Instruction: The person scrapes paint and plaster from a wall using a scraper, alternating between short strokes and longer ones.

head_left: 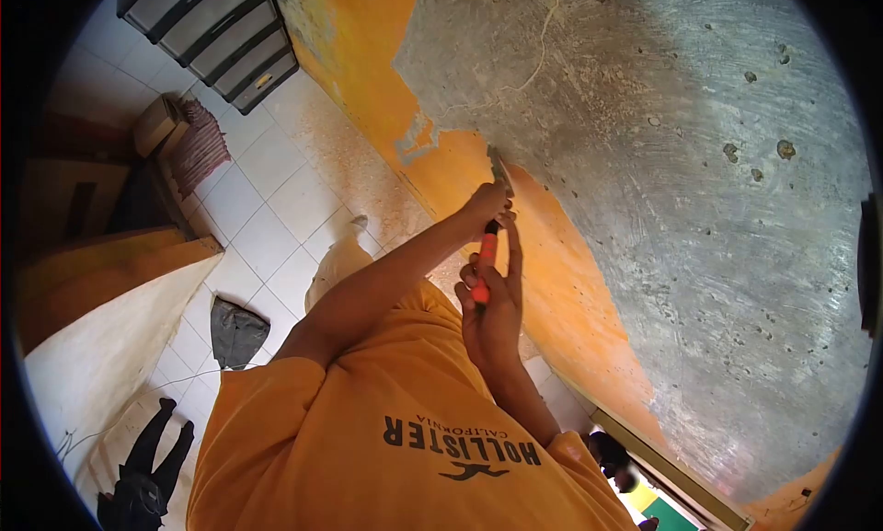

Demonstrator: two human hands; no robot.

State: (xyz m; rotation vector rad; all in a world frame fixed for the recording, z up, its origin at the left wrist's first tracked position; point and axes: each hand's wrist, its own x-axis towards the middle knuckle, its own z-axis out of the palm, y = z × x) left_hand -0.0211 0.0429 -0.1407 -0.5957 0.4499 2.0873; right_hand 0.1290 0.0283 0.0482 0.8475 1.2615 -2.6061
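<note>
A scraper with a red and black handle is held up against the wall, its narrow metal blade lying at the border between orange paint and bare grey plaster. My left hand is closed around the upper part of the tool, near the base of the blade. Lower down, my right hand holds the handle, with one finger stretched along it towards the blade. The blade's tip seems to touch the wall surface. Part of the tool's neck is hidden by my fingers.
Dust and paint flakes cover the white tiled floor along the wall. A drawer unit, a cardboard box, a reddish mat and a dark cloth are to the left. People are at lower left and lower right.
</note>
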